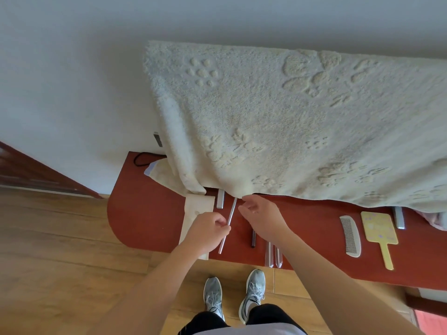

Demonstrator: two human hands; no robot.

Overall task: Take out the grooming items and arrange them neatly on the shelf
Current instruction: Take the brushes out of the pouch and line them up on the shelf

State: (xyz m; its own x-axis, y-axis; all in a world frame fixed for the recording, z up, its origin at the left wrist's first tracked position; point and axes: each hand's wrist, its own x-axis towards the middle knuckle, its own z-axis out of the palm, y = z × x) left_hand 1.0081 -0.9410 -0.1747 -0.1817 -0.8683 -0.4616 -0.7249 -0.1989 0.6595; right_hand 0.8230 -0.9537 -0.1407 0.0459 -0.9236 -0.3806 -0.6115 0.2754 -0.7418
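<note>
Soft, even daylight, wide-angle view

Strong bending is seen at the edges; faint shadows are cast; slight blur is noted throughout.

clear: bare shelf (312, 228) is lying open between metal tools (268, 255) and comb (350, 235) | blocked: towel (266, 117) is overhanging the shelf's back edge

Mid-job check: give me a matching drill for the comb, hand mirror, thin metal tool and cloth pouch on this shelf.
1 comb
2 hand mirror
3 thin metal tool
4 cloth pouch

A pinched by the left hand
B yellow, right of the comb
C cream, furthest left
D grey, left of the hand mirror

Pairs: 1-D, 2-B, 3-A, 4-C
</note>
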